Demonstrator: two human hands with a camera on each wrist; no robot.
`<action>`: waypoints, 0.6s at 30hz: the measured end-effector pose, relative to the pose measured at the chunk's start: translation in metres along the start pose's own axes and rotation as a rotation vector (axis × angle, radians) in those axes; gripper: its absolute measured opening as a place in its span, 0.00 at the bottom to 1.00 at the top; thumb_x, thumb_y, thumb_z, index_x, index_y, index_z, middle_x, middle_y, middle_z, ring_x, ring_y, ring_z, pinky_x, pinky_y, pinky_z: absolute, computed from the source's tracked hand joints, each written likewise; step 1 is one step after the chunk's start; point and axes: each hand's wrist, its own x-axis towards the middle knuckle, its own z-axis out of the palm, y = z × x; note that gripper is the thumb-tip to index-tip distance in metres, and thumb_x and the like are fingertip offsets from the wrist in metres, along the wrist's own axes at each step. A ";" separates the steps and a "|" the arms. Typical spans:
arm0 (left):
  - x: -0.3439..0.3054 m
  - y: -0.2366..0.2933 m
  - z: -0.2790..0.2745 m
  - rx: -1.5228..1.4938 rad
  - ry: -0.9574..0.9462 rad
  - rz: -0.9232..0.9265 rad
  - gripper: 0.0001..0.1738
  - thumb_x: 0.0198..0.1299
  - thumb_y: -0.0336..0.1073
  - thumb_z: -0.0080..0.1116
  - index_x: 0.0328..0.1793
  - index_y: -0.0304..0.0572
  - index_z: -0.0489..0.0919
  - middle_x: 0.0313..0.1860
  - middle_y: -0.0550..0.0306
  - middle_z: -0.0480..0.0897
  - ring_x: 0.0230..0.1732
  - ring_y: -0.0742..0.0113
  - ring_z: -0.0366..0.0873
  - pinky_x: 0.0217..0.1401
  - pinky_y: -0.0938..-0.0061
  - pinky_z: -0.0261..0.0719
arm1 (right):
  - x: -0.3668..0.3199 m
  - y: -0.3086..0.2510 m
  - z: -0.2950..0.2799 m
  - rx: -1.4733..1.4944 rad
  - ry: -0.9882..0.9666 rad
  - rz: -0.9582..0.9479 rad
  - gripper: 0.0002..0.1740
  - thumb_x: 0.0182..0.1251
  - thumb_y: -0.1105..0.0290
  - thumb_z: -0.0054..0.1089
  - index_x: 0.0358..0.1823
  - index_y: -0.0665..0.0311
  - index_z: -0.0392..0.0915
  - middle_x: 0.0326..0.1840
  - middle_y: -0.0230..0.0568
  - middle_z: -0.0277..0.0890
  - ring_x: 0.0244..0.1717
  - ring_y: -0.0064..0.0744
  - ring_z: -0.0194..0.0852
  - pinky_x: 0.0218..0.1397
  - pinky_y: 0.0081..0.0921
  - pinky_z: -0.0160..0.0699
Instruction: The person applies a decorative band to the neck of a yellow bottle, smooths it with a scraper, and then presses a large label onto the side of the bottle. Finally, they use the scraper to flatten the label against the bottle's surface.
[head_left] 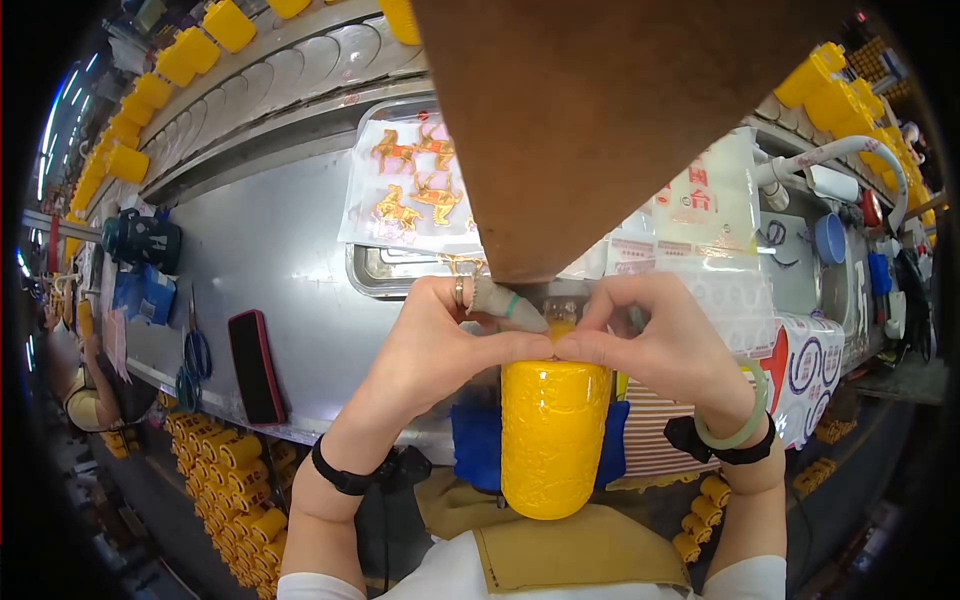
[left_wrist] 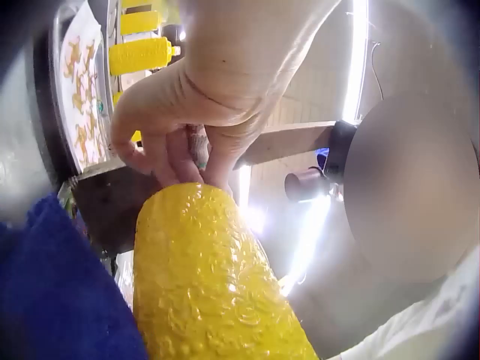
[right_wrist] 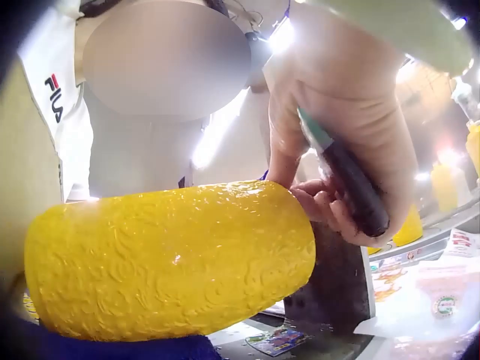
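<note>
A glossy yellow bottle (head_left: 555, 440) with raised swirls lies with its base toward the person's body and its neck pointing away. My left hand (head_left: 440, 345) pinches at the neck, its thumb against the bottle's shoulder; one finger wears a pale cover. Opposite it, my right hand (head_left: 665, 340) also pinches at the neck, the two thumb tips meeting there. A slim dark-handled tool with a green tip (right_wrist: 349, 180) is tucked in the right hand, in the right wrist view. Blue cloth (head_left: 478, 445) lies under the bottle. The fingers partly hide the neck.
A brown post (head_left: 580, 120) comes down right beyond the hands. Left of it, a metal tray (head_left: 375, 285) carries a sheet of golden animal-shaped stickers (head_left: 415, 190). A phone (head_left: 257, 367) and scissors (head_left: 195, 350) lie farther left. Printed sheets (head_left: 700, 215) and a blue bowl (head_left: 830, 238) are right.
</note>
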 end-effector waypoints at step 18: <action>-0.003 0.002 0.003 -0.170 0.021 -0.104 0.08 0.54 0.22 0.75 0.41 0.34 0.90 0.43 0.54 0.91 0.49 0.69 0.86 0.60 0.70 0.80 | -0.002 0.013 -0.007 0.172 -0.054 0.041 0.07 0.66 0.70 0.72 0.36 0.68 0.88 0.32 0.28 0.84 0.35 0.12 0.73 0.39 0.18 0.69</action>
